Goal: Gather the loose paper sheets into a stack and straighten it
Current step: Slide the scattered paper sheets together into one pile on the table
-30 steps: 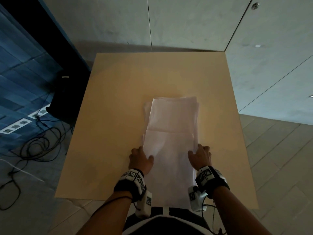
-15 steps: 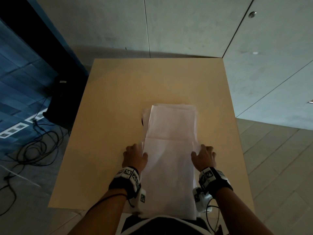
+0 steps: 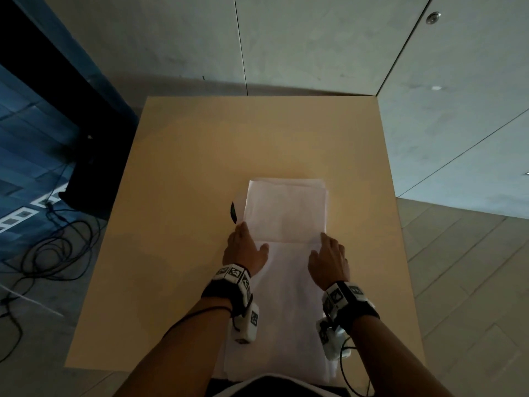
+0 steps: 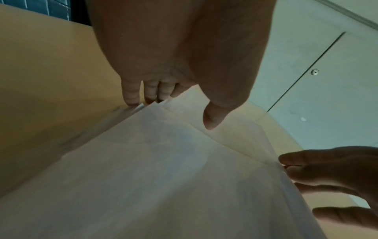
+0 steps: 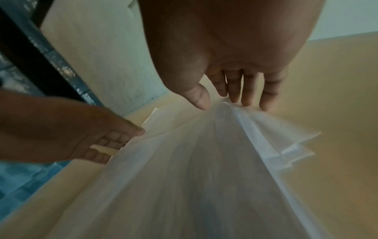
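Paper sheets (image 3: 286, 253): white, loosely overlapped, lower centre of frame on tan table (image 3: 186, 196), near end overhanging its front edge. Left hand (image 3: 244, 249): straight fingers against the sheets' left edge, thumb on top. Right hand (image 3: 329, 260): straight fingers against the right edge. Cables (image 3: 43, 253): floor, left.

The table (image 3: 183, 196) lies bare along its far edge and down both side edges, open to a hand. The paper sheets (image 3: 286, 213) fill the middle strip to the near edge, with the left hand (image 3: 244, 247) and right hand (image 3: 329, 260) flanking them.
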A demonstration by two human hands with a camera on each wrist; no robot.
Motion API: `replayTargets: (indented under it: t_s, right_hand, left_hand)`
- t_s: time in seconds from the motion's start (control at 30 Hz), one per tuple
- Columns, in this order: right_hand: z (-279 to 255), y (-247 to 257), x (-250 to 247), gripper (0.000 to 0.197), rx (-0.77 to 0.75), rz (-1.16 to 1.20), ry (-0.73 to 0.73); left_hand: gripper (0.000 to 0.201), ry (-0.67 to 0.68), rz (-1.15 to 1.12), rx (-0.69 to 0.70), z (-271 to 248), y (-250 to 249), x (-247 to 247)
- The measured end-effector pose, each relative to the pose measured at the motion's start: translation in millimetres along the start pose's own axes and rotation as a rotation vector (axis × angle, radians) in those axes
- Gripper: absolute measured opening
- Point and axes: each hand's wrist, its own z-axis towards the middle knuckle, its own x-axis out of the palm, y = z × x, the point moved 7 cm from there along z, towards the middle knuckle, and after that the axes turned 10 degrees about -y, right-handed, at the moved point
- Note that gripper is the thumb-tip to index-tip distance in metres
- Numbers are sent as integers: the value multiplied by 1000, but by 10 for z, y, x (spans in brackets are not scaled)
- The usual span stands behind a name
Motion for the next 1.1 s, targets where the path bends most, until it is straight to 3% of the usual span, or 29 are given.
replayTargets:
  t_s: [0.13,0.3,0.47,0.7,0.87,0.97,1.1]
  right_hand:
    - [137,-95,-107,52,32,37,-34]
    - [102,19,-28,52,-12,39,1]
    - [125,-149,-120,57,78,64,-24]
    - [-20,-109,-73,55,33,51,2]
    - [-174,-420,-142,55,190,36,-28]
    - [-316,-483,-65,48,232,41,-16]
    - [-407,-427,45,51,241,93,30]
  left_hand:
    - [83,-84,-53,-32,98,100,-156]
    - [83,-26,-5,24,37,-8,-11]
    - [84,-101,-87,-64,120,116,-134]
    - [89,11,-148,-38,2,141,-38]
    - [77,-148,-67,-249,-203,584,-232]
    - [65,-81,-43,-299,-447,745,-53]
    - [70,-34,-86,-254,-623,626,153]
